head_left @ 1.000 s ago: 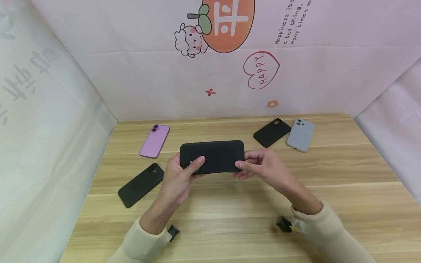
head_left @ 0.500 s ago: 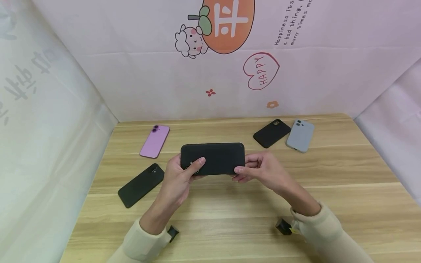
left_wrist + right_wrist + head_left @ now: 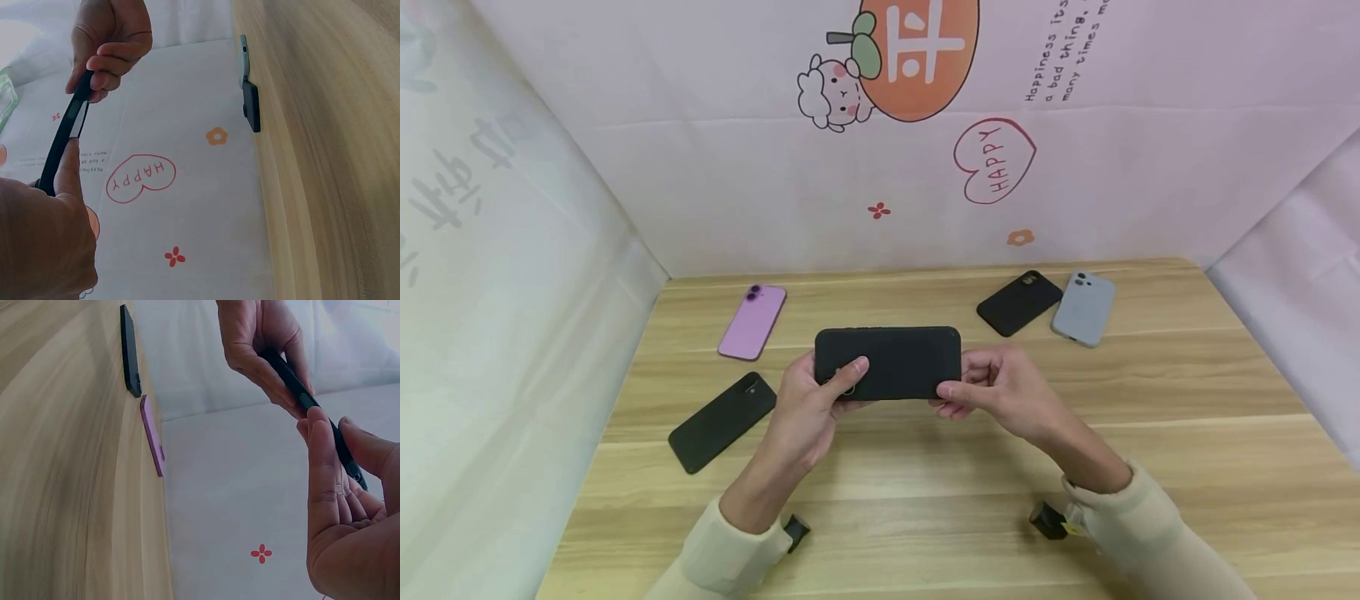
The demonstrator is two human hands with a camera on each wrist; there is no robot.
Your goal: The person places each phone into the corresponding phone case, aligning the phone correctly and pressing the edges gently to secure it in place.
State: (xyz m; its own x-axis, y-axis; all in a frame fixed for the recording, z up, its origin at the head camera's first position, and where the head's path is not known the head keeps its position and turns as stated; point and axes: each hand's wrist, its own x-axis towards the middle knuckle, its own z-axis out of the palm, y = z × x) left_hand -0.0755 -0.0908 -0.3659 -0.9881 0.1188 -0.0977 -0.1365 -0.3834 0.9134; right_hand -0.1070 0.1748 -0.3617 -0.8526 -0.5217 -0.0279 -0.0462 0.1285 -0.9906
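Observation:
A phone in a black case (image 3: 902,362) is held up sideways above the table, its back towards the head camera. My left hand (image 3: 805,404) grips the camera end, thumb across the back and fingers beneath. At the other end my right hand (image 3: 1011,387) pinches the lower corner between thumb and fingers. Edge-on in the left wrist view, the phone (image 3: 64,134) shows a pale glossy strip along its front side. In the right wrist view the side buttons show on the phone's edge (image 3: 290,378). The left thumb partly covers the camera rings.
On the wooden table (image 3: 925,517) a pink phone (image 3: 752,322) and a black phone (image 3: 722,423) lie at the left. A black phone case (image 3: 1020,304) and a grey-blue phone case (image 3: 1084,310) lie at the back right. A printed cloth (image 3: 775,192) hangs behind the table.
The held phone and both hands have shifted very slightly right and down in the head view. Both grips stay the same, and the things on the table have not moved.

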